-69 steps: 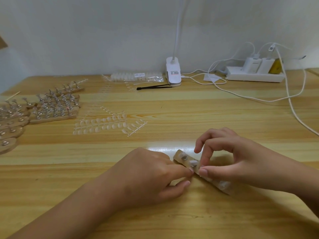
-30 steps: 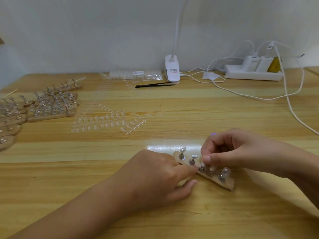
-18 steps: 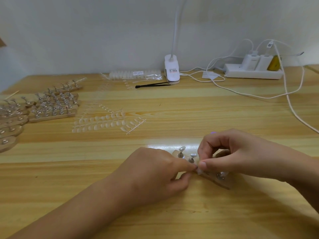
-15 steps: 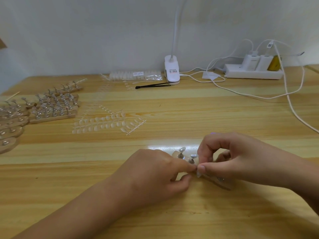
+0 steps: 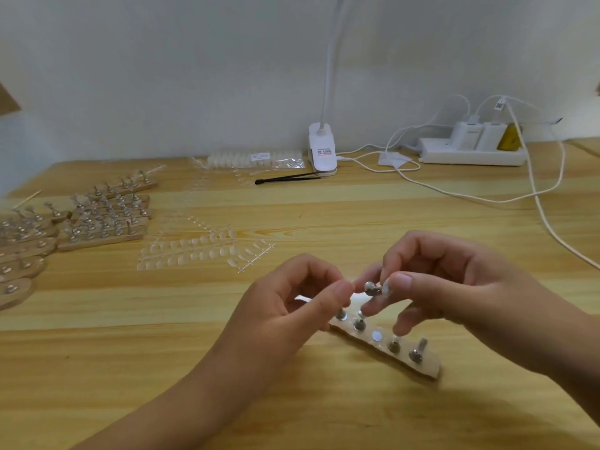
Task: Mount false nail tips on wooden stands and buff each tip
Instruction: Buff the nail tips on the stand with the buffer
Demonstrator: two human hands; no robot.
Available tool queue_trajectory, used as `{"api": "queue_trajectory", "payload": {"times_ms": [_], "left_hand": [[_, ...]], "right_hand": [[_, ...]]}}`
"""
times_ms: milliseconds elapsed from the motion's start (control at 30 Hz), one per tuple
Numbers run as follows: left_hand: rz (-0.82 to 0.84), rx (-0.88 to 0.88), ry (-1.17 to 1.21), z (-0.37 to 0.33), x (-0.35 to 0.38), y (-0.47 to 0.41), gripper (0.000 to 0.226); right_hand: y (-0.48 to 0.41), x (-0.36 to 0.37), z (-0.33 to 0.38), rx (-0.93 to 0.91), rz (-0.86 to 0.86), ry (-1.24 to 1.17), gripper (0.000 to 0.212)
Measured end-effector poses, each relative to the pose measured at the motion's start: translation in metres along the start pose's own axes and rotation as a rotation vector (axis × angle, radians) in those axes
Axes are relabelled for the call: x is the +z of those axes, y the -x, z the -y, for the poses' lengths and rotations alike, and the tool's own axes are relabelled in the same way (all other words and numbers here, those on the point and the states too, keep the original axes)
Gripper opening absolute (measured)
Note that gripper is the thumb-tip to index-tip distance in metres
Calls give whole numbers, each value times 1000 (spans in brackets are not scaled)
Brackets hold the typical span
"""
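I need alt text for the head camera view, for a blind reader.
Above a wooden stand on the table, the right hand pinches a metal peg; the left hand curls close beside it. The stand bears four pegs and one bare spot. More stands and clear nail tips lie to the left.

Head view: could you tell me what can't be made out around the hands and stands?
In the head view:
- Left hand: whether its pinched fingertips hold anything; too small to tell.
- Wooden stand: left end hidden behind the left hand.
- Metal peg in right hand: one end covered by the thumb.
- Far-left stands: cut off by the frame edge.
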State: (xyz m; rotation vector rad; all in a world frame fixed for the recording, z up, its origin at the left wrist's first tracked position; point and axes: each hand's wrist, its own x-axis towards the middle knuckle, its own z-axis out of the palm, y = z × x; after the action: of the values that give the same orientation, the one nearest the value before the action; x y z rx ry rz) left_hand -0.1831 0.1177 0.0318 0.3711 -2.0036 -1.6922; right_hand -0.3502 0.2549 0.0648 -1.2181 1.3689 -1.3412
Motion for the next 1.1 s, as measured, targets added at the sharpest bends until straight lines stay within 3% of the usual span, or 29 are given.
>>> {"api": "queue_trajectory", "payload": {"times_ms": [133,267,600,767,1100], "left_hand": [[21,-79,237,1,3,-1,16],[49,-107,323,-2,3,-1,16],[69,47,251,-7,4,5,15],[15,5,280,-5,0,2,21],[120,-13,124,-4,1,3,41]], "right_hand": [[-1,2,-2,49,-9,-116,16],[-1,4,-5,62,-5,-104,23],[-2,6,-5,159,47,-357,30],[-2,13,-9,81,-70,-223,39],[-2,19,-9,36,-182,-167,24]]}}
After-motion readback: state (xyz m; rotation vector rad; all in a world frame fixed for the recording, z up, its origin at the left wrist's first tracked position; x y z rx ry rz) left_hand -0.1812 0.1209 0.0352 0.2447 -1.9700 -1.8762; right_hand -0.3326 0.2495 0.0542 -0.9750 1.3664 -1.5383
